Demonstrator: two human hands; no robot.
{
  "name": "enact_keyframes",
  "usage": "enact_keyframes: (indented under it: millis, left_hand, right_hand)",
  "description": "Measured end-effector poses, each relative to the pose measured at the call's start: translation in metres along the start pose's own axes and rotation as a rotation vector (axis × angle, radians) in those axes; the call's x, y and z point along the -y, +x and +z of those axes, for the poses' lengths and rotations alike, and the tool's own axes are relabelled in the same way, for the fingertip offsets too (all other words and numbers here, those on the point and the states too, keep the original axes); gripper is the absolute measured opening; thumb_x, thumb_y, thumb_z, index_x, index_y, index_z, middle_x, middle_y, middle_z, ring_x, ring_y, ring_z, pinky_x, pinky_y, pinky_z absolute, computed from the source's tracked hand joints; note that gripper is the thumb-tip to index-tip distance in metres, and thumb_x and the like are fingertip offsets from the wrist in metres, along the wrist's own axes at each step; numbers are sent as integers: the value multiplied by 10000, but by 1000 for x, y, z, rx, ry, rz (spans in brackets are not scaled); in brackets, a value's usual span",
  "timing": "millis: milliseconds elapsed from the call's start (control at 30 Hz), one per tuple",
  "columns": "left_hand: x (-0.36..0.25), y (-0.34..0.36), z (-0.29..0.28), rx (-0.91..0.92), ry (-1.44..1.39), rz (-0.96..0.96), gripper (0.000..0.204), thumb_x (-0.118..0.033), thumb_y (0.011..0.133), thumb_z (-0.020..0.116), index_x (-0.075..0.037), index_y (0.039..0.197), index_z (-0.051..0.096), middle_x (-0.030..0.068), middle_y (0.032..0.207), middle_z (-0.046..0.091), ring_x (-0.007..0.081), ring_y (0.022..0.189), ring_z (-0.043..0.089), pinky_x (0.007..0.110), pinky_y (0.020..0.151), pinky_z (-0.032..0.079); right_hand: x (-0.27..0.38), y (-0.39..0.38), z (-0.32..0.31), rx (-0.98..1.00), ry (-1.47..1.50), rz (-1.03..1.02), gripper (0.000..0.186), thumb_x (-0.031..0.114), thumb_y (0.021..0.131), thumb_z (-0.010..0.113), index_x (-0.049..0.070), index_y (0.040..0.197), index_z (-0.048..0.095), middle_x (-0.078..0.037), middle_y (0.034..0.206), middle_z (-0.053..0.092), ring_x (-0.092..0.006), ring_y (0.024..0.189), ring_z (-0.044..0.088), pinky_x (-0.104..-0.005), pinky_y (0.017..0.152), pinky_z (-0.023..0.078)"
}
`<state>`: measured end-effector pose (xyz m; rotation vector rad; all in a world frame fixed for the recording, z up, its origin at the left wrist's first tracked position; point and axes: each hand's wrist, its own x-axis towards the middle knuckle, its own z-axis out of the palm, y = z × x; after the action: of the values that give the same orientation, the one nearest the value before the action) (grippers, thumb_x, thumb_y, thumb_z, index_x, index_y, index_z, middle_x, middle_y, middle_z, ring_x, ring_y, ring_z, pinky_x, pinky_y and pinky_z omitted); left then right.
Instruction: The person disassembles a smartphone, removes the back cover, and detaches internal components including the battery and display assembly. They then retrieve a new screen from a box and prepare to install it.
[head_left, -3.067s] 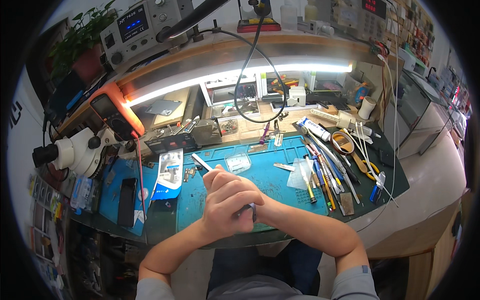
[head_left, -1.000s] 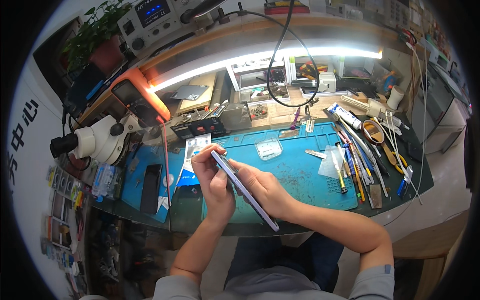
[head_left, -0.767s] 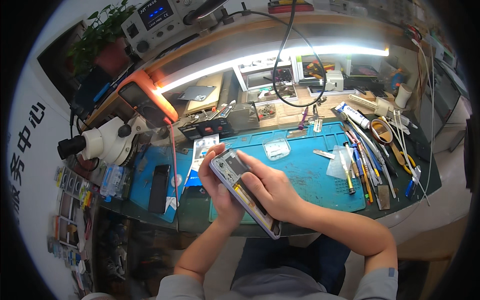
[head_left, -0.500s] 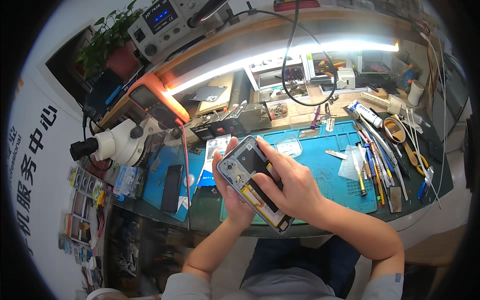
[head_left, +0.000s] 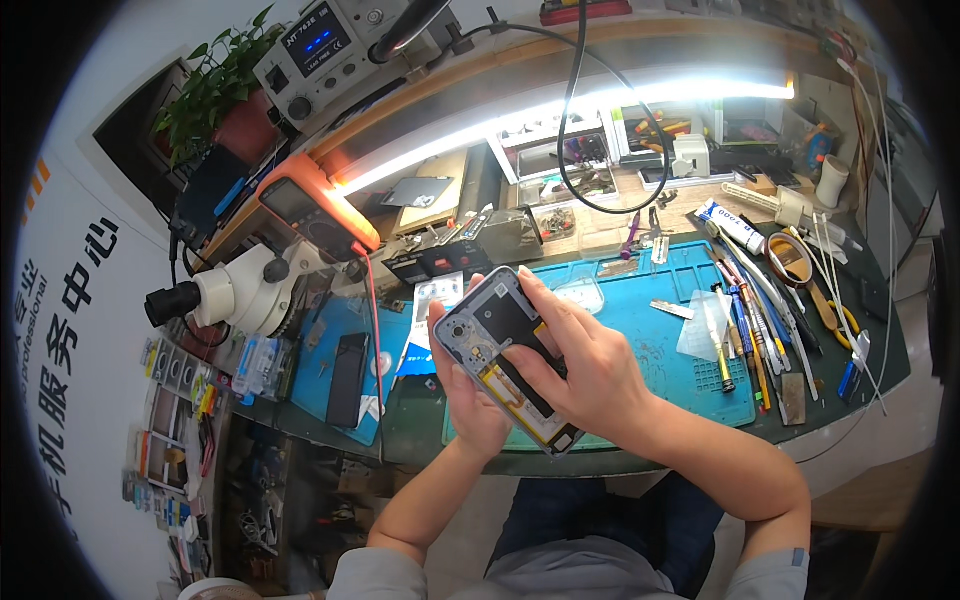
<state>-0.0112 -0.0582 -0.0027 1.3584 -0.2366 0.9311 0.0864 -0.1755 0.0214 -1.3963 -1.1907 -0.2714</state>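
Observation:
Tilted above the near edge of the bench, an opened smartphone (head_left: 508,376) rests between both hands, its inner parts facing up. A yellow-edged battery and a dark covered area show inside its frame. My left hand (head_left: 468,405) closes on the phone's left side, palm beneath it. From the right, my right hand (head_left: 590,365) grips the other side, its thumb lying over the phone's middle and its fingers along the upper right edge. Part of the phone's right side is hidden by this hand.
A blue repair mat (head_left: 650,370) lies beneath. Tweezers, brushes and screwdrivers (head_left: 745,330) crowd its right side, beside a roll of tape (head_left: 790,258). To the left are a dark phone (head_left: 347,380), a microscope (head_left: 235,290) and an orange multimeter (head_left: 318,208). A black cable (head_left: 566,130) loops down overhead.
The view has shifted slightly. Both hands keep their hold on the phone, which has tipped a little; its position over the bench is nearly the same.

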Motion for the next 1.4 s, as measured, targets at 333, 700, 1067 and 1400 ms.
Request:
enact_keyframes:
  millis: [333, 700, 1067, 1400]
  left_hand:
    - [-15, -21, 0, 18, 87, -455, 680, 20, 940, 651, -10, 1537, 325, 108, 1406, 552, 218, 1313, 535, 375, 1096, 444]
    - [-31, -12, -14, 16, -542, -1004, 504, -201, 1018, 641, 1, 1432, 437, 113, 1324, 608, 236, 1213, 625, 404, 1020, 537]
    - [-68, 17, 11, 581, 932, 231, 632, 45, 793, 701, 1, 1402, 538, 215, 1430, 500, 350, 1289, 548, 438, 1017, 511]
    - [-67, 27, 2, 649, 905, 113, 679, 111, 714, 611, 2, 1383, 561, 191, 1428, 515, 362, 1295, 554, 413, 1046, 498]
  right_hand:
    - [-11, 3, -1, 25, -45, 184, 574, 225, 977, 663, 18, 1478, 473, -200, 1011, 681, -299, 755, 701, -386, 662, 565]
    - [-26, 16, -12, 380, 989, 684, 846, 532, 1016, 570, 66, 1611, 189, -165, 1210, 647, -197, 1077, 654, -370, 948, 516]
    - [-25, 28, -31, 86, 656, 969, 1107, 652, 850, 728, 9, 1542, 151, -152, 1078, 601, -175, 872, 675, -355, 694, 634]
    - [-25, 30, -30, 53, 653, 1014, 1150, 687, 819, 737, -5, 1526, 152, -123, 1094, 560, -137, 855, 627, -356, 686, 642]
